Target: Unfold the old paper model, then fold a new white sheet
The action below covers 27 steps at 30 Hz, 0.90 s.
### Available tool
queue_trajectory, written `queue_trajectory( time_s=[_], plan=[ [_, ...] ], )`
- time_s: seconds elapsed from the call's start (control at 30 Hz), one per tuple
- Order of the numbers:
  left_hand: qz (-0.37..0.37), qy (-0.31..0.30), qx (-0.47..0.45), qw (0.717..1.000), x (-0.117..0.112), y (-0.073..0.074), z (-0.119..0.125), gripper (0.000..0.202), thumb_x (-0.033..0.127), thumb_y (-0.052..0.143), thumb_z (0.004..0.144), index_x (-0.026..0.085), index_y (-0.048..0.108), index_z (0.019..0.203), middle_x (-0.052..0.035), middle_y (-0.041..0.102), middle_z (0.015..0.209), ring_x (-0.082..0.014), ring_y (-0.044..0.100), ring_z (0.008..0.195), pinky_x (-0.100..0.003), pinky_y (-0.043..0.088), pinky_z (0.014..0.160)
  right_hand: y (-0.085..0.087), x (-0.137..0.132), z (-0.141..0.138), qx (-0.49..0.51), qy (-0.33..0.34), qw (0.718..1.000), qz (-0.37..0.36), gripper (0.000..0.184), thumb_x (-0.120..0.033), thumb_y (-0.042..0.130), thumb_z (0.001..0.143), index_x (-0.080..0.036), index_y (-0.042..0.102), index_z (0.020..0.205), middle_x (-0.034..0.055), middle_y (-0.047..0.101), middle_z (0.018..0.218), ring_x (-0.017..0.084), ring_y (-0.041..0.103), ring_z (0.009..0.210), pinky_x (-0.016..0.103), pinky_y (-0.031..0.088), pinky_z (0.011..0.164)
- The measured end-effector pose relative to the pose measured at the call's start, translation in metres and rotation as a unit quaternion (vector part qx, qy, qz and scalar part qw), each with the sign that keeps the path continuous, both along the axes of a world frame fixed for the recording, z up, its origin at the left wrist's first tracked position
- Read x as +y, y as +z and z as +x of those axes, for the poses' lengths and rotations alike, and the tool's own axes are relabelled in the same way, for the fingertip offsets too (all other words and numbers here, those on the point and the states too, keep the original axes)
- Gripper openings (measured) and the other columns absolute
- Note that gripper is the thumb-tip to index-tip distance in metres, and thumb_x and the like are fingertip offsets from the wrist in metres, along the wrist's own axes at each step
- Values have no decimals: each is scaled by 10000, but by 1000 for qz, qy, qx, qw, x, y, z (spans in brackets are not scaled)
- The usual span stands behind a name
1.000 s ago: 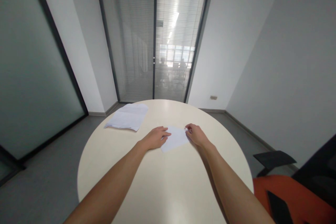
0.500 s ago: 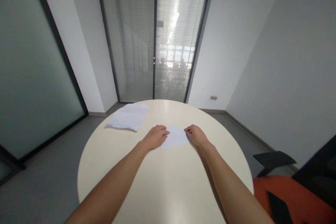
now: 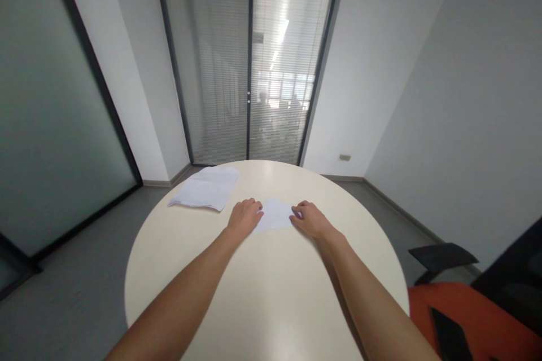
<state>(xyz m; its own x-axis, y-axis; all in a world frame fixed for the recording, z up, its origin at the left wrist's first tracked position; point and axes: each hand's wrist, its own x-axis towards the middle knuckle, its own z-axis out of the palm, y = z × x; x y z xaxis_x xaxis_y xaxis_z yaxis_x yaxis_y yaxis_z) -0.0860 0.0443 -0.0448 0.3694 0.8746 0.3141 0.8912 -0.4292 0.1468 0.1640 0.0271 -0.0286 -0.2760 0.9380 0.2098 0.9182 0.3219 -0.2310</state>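
Note:
A small piece of white paper point(image 3: 275, 215), its far edge coming to a blunt point, lies on the round table between my two hands. My left hand point(image 3: 244, 218) is at its left edge, with thumb and curled fingers closed on the paper. At the right edge, my right hand point(image 3: 311, 219) has its thumb and bent fingers closed on the paper too. The hands partly cover both side edges, so any folds there are hidden.
A stack of white paper sheets point(image 3: 207, 187) lies at the far left of the cream round table point(image 3: 254, 293). An orange chair point(image 3: 470, 310) with black armrests stands at the right. Beyond the table is a glass door point(image 3: 212, 67) with blinds.
My left hand has moved slightly left and curled in at the paper's edge. My right hand has shifted a little left. The paper has moved slightly left and away, and its outline looks different.

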Motion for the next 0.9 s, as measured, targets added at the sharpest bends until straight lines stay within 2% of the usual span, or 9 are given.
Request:
queue_trajectory(
  time_s=[0.13, 0.27, 0.4, 0.53, 0.6, 0.77, 0.9],
  plan=[
    [-5, 27, 29, 999, -2, 5, 1, 229, 240, 478, 978, 208, 696, 1040, -94, 698, 1026, -246, 653, 973, -356, 475, 841, 1, -1, -3, -1, 27, 1000, -6, 230, -352, 570, 882, -186, 664, 753, 112, 673, 1081, 223, 607, 959, 291, 420, 876],
    [-23, 65, 53, 996, -6, 10, 5, 260, 240, 441, 993, 200, 695, 1036, -104, 718, 1015, -238, 674, 950, -343, 482, 807, 3, -1, -3, 0, 54, 999, -6, 199, -350, 575, 879, -183, 644, 795, 96, 684, 979, 213, 604, 905, 288, 411, 831],
    [-14, 78, 64, 995, -11, 12, 10, 326, 359, 425, 1003, 181, 695, 1036, -132, 719, 992, -270, 670, 967, -379, 476, 825, 3, -3, -4, 10, 59, 998, -17, 200, -353, 583, 871, -186, 653, 955, 68, 690, 895, 201, 593, 822, 285, 405, 760],
    [7, 39, 68, 997, -16, 13, 11, 396, 504, 470, 957, 175, 682, 1017, -134, 712, 967, -312, 634, 1011, -415, 468, 836, 3, -4, -4, 16, 51, 999, -14, 292, -377, 585, 869, -178, 647, 1074, 80, 704, 927, 222, 600, 882, 297, 407, 781],
    [11, 24, 65, 998, -16, 12, 11, 422, 540, 479, 939, 178, 673, 1033, -131, 709, 998, -318, 618, 1019, -421, 469, 829, 3, -4, -3, 15, 48, 999, -13, 285, -383, 580, 873, -173, 654, 1051, 90, 706, 950, 228, 602, 904, 297, 409, 782],
    [14, 11, 67, 998, -13, 7, 7, 417, 541, 497, 921, 186, 674, 1052, -121, 695, 1075, -312, 592, 1032, -409, 476, 811, 4, 0, 0, 21, 88, 995, -42, 214, -326, 535, 893, -183, 680, 828, 86, 716, 974, 204, 617, 837, 282, 425, 756],
    [12, 7, 66, 998, -11, 4, 6, 412, 529, 477, 935, 190, 675, 1059, -121, 686, 1098, -309, 577, 1051, -412, 477, 821, 2, 4, 4, 35, 86, 994, -61, 209, -282, 536, 878, -189, 715, 823, 95, 732, 1002, 219, 638, 865, 295, 445, 798]
  ],
)
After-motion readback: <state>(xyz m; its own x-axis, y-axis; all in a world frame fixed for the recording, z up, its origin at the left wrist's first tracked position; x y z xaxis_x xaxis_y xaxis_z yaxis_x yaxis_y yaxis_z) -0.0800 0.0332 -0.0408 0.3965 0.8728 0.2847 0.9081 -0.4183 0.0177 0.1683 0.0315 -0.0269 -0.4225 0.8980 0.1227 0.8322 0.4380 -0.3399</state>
